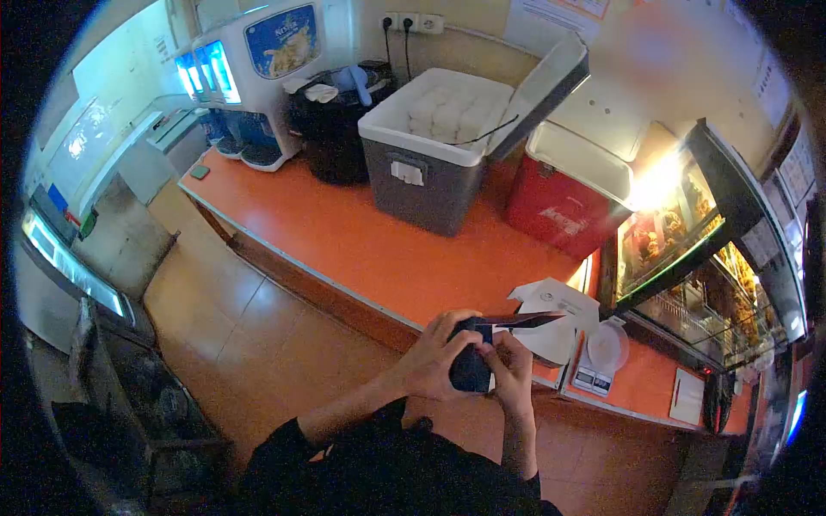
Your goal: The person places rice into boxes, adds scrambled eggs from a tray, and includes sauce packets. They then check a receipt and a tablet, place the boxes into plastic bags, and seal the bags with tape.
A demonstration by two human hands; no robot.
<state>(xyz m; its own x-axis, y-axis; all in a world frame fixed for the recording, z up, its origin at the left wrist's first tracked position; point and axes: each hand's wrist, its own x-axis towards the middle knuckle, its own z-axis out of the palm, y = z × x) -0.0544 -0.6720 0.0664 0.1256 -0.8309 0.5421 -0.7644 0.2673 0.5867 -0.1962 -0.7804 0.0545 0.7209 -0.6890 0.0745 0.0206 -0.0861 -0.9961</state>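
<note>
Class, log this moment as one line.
left hand: holding dark object | right hand: against same object | grey cooler: open, on counter

warm glare bursts from the display case (701, 249); fisheye edges darken.

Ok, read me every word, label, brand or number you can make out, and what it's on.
No text reads with certainty.
Blue panel: white script, perhaps starting with N; too blurred.
Red cooler: white script; too blurred.
White box: printed mark; too small.
Wall notice: too small.
Scale: no readable number.
Held dark item: no legible text.
</note>
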